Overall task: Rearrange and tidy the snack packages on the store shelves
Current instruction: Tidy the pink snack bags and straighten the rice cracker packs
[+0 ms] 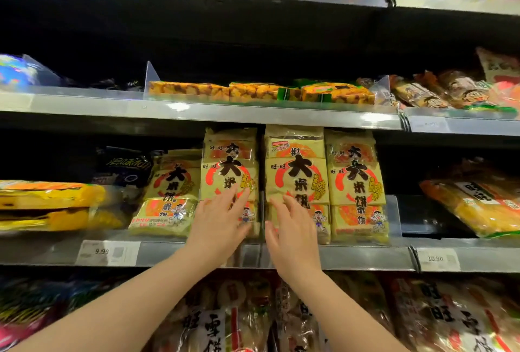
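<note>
Several tan rice-cracker packages with large black characters stand upright on the middle shelf (351, 257). My left hand (222, 222) lies flat, fingers spread, against the lower front of the second package (229, 166). My right hand (292, 229) rests with fingers apart on the lower front of the third package (295, 166). A fourth package (356, 180) stands upright to the right. At the left of the row another package (168, 194) leans back and sags lower than the others. Neither hand grips anything.
Yellow packs (47, 205) lie stacked at the left, an orange-yellow pack (478, 208) lies at the right. A clear divider (394, 216) ends the row. Orange flat packs (259, 91) fill the shelf above. Price tags (108, 251) sit on the rail. More packages (436, 315) crowd the shelf below.
</note>
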Demonstrator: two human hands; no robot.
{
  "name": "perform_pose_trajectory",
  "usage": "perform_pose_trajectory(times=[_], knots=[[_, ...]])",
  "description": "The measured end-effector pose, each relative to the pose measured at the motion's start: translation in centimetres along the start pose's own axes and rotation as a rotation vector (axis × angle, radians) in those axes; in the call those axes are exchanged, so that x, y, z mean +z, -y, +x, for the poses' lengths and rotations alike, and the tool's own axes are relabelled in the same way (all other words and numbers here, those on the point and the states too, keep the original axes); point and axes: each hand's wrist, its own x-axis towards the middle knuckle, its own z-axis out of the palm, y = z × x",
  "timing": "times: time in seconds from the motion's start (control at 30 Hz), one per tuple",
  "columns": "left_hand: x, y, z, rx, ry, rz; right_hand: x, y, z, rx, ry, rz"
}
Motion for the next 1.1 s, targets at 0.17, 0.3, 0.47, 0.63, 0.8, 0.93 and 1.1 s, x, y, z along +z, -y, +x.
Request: perform_pose_trajectory(times=[0.17, 0.3, 0.47, 0.63, 0.8, 0.93, 1.1], knots=[[0.1, 6.6, -2.9, -0.172, -0.14, -0.002, 4.4, 4.2, -1.9, -0.063, 0.115, 0.119], [0.1, 12.5, -2.8, -0.554, 0.127, -0.053, 7.1, 5.7, -2.8, -0.108, 0.198, 0.146], [-0.1, 16.4, 0.6, -0.733, 0.52, -0.207, 9.4, 7.0, -2.2, -0.066, 0.201, 0.271], [0.5, 17.9, 1.4, -0.732, 0.577, -0.265, 10.8, 8.0, -2.0, 0.041, 0.141, 0.367], [0.3, 18.0, 0.9, -0.718, 0.441, -0.36, 11.4, 8.2, -2.1, 0.051, 0.099, 0.358], [-0.2, 17.7, 0.7, -0.771, 0.294, -0.517, 11.4, 8.1, -2.1, 0.041, 0.084, 0.356], [-0.9, 17.0, 0.4, -0.798, 0.171, -0.787, 10.9, 8.0, -2.1, 0.026, 0.148, 0.312]])
